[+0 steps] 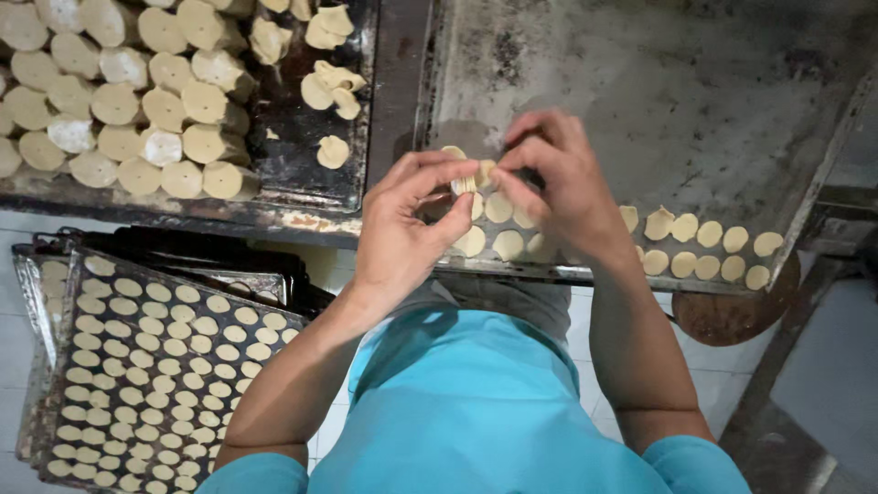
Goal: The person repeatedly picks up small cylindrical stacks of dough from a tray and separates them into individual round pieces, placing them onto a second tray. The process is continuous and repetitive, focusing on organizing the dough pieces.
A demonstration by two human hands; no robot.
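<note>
View from above the baking tray (640, 82), the landmark here. The left hand (402, 233) and right hand (558, 187) meet over the tray's near edge, fingers pinched narrow around a small stack of dough discs (468, 179). Laid discs (704, 252) sit in two rows along that near edge. Left of the tray, a second tray (302, 155) carries dough logs (137, 101). Below and left of it, a filled tray (155, 366) leans by the floor. Step in hand, as judged: peeling one disc from the stack; the next move calls for setting it beside the laid rows without overlap.
</note>
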